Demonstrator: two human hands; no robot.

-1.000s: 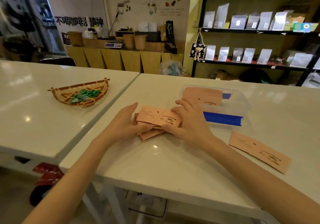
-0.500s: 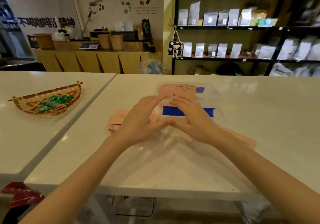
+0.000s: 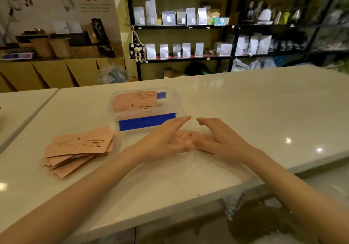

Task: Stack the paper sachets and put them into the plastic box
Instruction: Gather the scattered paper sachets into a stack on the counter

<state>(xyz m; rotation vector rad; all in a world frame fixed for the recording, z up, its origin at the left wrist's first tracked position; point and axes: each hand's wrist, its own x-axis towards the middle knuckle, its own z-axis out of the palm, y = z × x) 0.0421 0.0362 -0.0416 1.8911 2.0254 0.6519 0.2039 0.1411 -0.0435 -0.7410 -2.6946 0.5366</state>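
A loose pile of pink paper sachets (image 3: 79,149) lies fanned out on the white table, left of my hands. A clear plastic box (image 3: 145,109) with a blue strip stands beyond them and holds a few pink sachets (image 3: 135,101). My left hand (image 3: 164,140) and my right hand (image 3: 219,138) hover side by side just in front of the box, fingers spread, over a single pink sachet (image 3: 186,137) lying flat on the table between them. Whether either hand touches it is unclear.
The white table (image 3: 255,111) stretches far to the right; its front edge runs close below my forearms. A second white table (image 3: 20,102) adjoins on the left. Black shelves with pouches (image 3: 179,17) stand behind, beside a wooden counter (image 3: 56,70).
My hands left the sachet pile on the left and moved right, past the front of the box, to the single sachet. The view has swung to the right.
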